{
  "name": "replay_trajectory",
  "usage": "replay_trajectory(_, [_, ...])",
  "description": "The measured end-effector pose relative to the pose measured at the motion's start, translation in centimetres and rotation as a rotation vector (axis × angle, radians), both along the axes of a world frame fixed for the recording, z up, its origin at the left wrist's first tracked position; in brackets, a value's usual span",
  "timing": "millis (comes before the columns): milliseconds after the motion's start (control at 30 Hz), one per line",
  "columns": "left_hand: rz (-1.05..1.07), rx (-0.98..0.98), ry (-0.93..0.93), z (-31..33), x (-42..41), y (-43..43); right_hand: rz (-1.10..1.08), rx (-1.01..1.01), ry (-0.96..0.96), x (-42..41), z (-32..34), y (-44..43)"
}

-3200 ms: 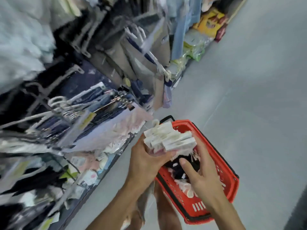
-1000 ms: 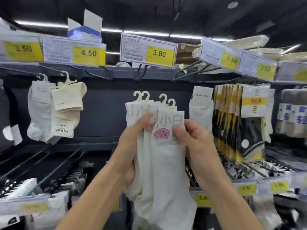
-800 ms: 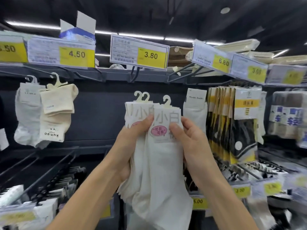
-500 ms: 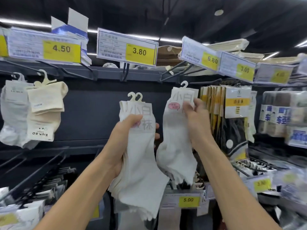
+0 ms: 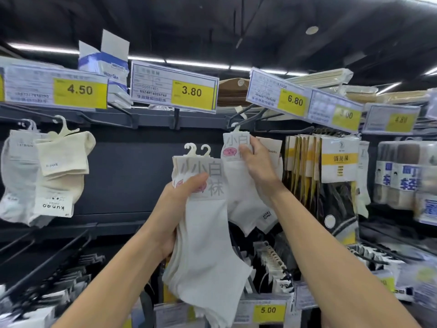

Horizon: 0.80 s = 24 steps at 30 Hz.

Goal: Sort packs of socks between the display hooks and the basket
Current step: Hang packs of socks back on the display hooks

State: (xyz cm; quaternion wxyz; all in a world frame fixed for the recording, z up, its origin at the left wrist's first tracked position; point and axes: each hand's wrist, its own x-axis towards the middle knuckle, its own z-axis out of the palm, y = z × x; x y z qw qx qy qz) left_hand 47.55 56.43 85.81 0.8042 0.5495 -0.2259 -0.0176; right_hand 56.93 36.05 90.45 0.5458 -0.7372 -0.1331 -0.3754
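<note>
White cotton socks are nearest to me. The left hand (image 5: 182,195) grips a bundle of sock packs (image 5: 208,233) by the paper cards, with the thumb across the front and the fingers curled behind. Several packs hang from this one grasp. I think the back ones could slide out and fall, because the thumb presses mainly on the front card and nothing holds the plastic hangers (image 5: 197,149) on top.

A little farther, the right hand (image 5: 257,169) pinches a single pack (image 5: 238,204) at its card and holds it up at the display hook (image 5: 250,116). The small hanger of this pack is just at the tip of the wire. Whether it is already threaded on, I cannot tell. If the pinch opens too early, the pack would drop to the floor.

Just behind this hand hangs a neighbour pack (image 5: 272,150) marked Socks, and a careless push could knock it off.

Above, the 6.80 label (image 5: 293,100) sits over this hook and the 3.80 label (image 5: 191,92) stands to the left, so the pack may land under a wrong price. The basket is not in view.
</note>
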Motion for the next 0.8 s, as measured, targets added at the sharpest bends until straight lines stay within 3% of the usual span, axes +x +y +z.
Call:
replay_trajectory(200, [-0.01,-0.016,-0.054,0.8,0.4,-0.1,-0.058,-0.076,0.103,-0.3,0.4,0.2])
replay_trajectory(367, [-0.029,-0.019,-0.09,1.0,0.9,-0.7,-0.278,-0.195,0.006,-3.9,-1.1,1.1])
replay_trajectory(433, [-0.046,-0.034,-0.121,1.0,1.1,-1.3,-0.161,-0.096,-0.127,-6.5,-2.3,1.6])
replay_trajectory(533, [-0.088,-0.051,-0.156,1.0,1.1,-2.3,0.141,-0.014,-0.139,-9.6,-3.3,2.7])
replay_trajectory(667, [-0.22,-0.105,-0.086,0.9,1.1,-3.0,0.098,0.037,-0.111,-10.3,-3.2,2.1])
replay_trajectory(800, [-0.099,-0.074,-0.119,1.3,1.3,-3.5,0.16,0.113,-0.086,-10.6,-2.8,0.9])
